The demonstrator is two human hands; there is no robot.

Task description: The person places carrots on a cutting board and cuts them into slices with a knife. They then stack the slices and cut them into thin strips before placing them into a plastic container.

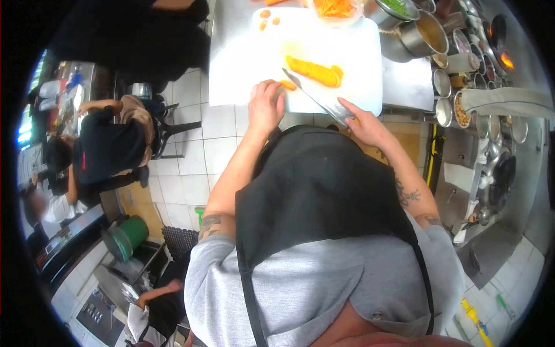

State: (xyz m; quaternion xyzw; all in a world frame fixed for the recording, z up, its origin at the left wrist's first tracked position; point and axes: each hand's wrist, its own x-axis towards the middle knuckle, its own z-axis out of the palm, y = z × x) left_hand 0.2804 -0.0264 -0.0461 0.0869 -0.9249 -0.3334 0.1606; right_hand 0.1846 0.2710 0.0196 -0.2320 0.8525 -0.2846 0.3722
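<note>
A white cutting board [335, 40] lies on the steel counter ahead of me. A long peeled carrot piece [315, 71] rests near its middle. My left hand [266, 107] sits at the board's near edge, its fingertips on a small carrot piece [288, 85]. My right hand [363, 124] grips the handle of a knife [309, 92], whose blade points across the board toward the small piece. A few carrot slices [266, 17] lie at the board's far left corner.
A bowl of shredded carrot [335, 8] and steel pots [425, 34] stand beyond the board. Small metal containers [442, 84] and a lit burner [506, 58] are at the right. Other people [107, 147] work on the tiled floor at the left, beside a green bucket [127, 234].
</note>
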